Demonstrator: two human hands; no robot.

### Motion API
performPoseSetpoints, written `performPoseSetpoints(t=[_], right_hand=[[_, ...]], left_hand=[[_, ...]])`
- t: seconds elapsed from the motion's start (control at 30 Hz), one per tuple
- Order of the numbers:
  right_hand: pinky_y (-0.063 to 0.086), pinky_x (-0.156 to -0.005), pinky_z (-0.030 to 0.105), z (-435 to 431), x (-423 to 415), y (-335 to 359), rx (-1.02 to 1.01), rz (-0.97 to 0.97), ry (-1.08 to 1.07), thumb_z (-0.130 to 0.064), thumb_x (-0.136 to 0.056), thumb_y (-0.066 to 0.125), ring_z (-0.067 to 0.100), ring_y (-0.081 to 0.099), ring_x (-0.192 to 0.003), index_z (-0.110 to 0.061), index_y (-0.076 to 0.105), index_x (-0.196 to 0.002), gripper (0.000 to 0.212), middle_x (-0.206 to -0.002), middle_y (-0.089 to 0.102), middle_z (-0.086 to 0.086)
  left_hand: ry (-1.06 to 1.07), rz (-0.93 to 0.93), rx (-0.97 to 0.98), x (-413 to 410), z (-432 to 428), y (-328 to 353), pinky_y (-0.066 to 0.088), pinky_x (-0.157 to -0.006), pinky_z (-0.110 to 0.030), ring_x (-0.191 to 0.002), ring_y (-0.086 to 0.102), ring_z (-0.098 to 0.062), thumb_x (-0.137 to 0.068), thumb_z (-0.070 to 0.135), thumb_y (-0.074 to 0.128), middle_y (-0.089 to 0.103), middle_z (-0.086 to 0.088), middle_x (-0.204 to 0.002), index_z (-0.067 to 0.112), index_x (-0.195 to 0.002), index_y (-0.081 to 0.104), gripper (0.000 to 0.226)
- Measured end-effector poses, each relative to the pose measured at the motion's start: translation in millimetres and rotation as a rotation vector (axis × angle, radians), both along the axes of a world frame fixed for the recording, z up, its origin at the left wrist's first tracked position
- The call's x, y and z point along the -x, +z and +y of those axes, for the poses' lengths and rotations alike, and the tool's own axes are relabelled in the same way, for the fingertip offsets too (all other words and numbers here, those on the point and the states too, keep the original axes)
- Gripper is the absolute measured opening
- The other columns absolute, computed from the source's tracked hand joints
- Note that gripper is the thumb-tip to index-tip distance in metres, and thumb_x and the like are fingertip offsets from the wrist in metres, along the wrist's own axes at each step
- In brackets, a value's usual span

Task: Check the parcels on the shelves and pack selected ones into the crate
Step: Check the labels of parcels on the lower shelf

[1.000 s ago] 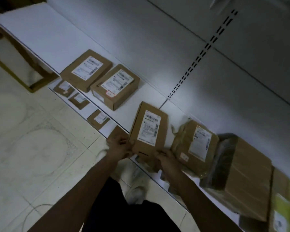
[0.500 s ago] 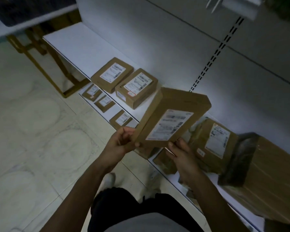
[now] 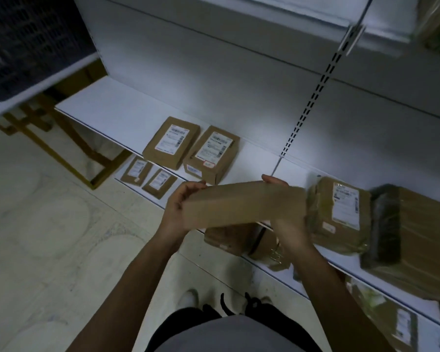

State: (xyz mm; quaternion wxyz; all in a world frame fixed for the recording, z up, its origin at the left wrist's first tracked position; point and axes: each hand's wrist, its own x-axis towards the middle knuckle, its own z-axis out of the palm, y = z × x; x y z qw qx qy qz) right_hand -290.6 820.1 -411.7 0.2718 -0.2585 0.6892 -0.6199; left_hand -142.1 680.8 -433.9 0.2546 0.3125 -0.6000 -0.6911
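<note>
The shelf (image 3: 112,115) runs just beyond both hands, at a height that lets a parcel be lifted straight off it for checking; a lower shelf (image 3: 264,269) lies beneath the hands. A dark latticed thing (image 3: 23,47) sits far up and left of the left hand; it may be the crate, but it is too blurred to tell.

Well right of the right hand lies 1 large parcel (image 3: 422,240) with dark wrap over its near end, flat and probably too bulky to move casually; just beside the right hand rests 1 taped parcel (image 3: 341,217), label up so that it can be read in place.

The held parcel (image 3: 241,204) is the task's thing in hand: it hangs between the 2 hands above the shelf edge, its plain face towards the camera and no label showing, which suggests that it is being turned over for checking.

Beyond the left hand, 2 labelled boxes (image 3: 172,142) lie side by side and nearly touching, labels up; left of and below that hand, 2 flat parcels (image 3: 136,170) lie on the lower shelf, with at least 1 more brown parcel (image 3: 229,240) under the held one.

The left hand (image 3: 178,207) grips the left end, fingers curled over its top edge; the right hand (image 3: 288,228) clasps the right end, fingertips (image 3: 274,180) hooked over the far edge.
</note>
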Motion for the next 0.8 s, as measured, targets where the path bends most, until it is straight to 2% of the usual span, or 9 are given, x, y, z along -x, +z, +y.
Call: performPoseSetpoints(t=[0.13,0.27,0.37,0.4,0.5,0.57,0.63,0.7,0.8], right_hand=[[0.044,-0.090,0.017,-5,-29,23,-0.062,0.380,-0.016,-0.017,-0.082,0.069,0.000,0.053,-0.108,-0.038,0.055,-0.111,0.038,-0.115,0.057,-0.010],[0.047,-0.073,0.012,-16,-63,38,-0.042,0.399,-0.034,-0.025,-0.084,0.070,-0.001,0.063,-0.091,-0.027,0.062,-0.109,0.026,-0.101,0.068,-0.015],[0.051,-0.074,0.015,-21,-75,41,-0.053,0.362,-0.145,-0.026,-0.089,0.066,-0.002,0.063,-0.092,-0.027,0.062,-0.112,0.024,-0.102,0.067,-0.017],[0.053,-0.076,0.018,-21,-77,38,-0.064,0.303,-0.193,-0.026,-0.090,0.065,-0.001,0.063,-0.093,-0.027,0.061,-0.111,0.022,-0.103,0.066,-0.017],[0.055,-0.083,0.035,-11,-76,29,-0.122,0.002,-0.340,-0.035,-0.092,0.059,0.010,0.062,-0.098,-0.032,0.059,-0.104,0.012,-0.107,0.064,-0.009],[0.056,-0.079,0.036,-2,-77,22,-0.161,-0.174,-0.384,-0.041,-0.093,0.056,0.015,0.064,-0.094,-0.033,0.058,-0.100,0.010,-0.107,0.065,-0.002],[0.058,-0.069,0.038,7,-80,12,-0.193,-0.326,-0.407,-0.038,-0.093,0.057,0.019,0.069,-0.080,-0.028,0.059,-0.102,0.013,-0.093,0.071,0.000],[0.058,-0.078,0.048,14,-84,-4,-0.182,-0.519,-0.395,-0.030,-0.093,0.059,0.027,0.072,-0.076,-0.022,0.058,-0.114,0.023,-0.086,0.075,0.003],[0.061,-0.064,0.033,24,-91,-23,-0.035,-0.868,-0.438,-0.019,-0.092,0.059,0.024,0.072,-0.067,-0.017,0.057,-0.118,0.026,-0.089,0.075,0.008]], left_hand=[[-0.039,-0.171,-0.236,1,-4,-13,0.051,-0.077,-0.030,-0.094,0.060,-0.023,-0.085,-0.008,0.052,0.067,-0.007,-0.096,0.010,-0.098,0.066,0.026],[-0.243,-0.277,-0.233,1,5,-14,0.053,-0.091,-0.044,-0.102,0.066,-0.022,-0.087,-0.002,0.048,0.071,0.000,-0.108,0.027,-0.114,0.064,0.043],[-0.270,-0.244,-0.294,-6,6,-6,0.058,-0.068,-0.024,-0.080,0.070,-0.005,-0.088,-0.007,0.047,0.074,0.010,-0.086,0.022,-0.108,0.064,0.040],[-0.278,-0.239,-0.307,-10,4,-4,0.057,-0.065,-0.021,-0.078,0.069,-0.003,-0.086,-0.005,0.049,0.074,0.009,-0.086,0.022,-0.105,0.063,0.036],[-0.297,-0.194,-0.363,-22,-6,-1,0.054,-0.090,-0.042,-0.107,0.064,-0.024,-0.078,0.008,0.055,0.067,-0.009,-0.112,0.019,-0.106,0.062,0.031],[-0.291,-0.183,-0.359,-25,-12,-1,0.052,-0.093,-0.043,-0.111,0.061,-0.026,-0.087,0.005,0.052,0.066,-0.008,-0.115,0.015,-0.108,0.060,0.025],[-0.302,-0.176,-0.362,-26,-13,0,0.055,-0.087,-0.036,-0.108,0.063,-0.023,-0.090,0.003,0.050,0.067,-0.006,-0.112,0.013,-0.110,0.060,0.025],[-0.304,-0.206,-0.349,-26,-12,0,0.057,-0.075,-0.026,-0.105,0.064,-0.020,-0.092,0.006,0.051,0.067,-0.005,-0.110,0.015,-0.109,0.061,0.022],[-0.313,-0.249,-0.329,-24,-5,-5,0.055,-0.063,-0.017,-0.102,0.064,-0.017,-0.094,0.016,0.054,0.068,-0.002,-0.108,0.021,-0.106,0.062,0.015]])
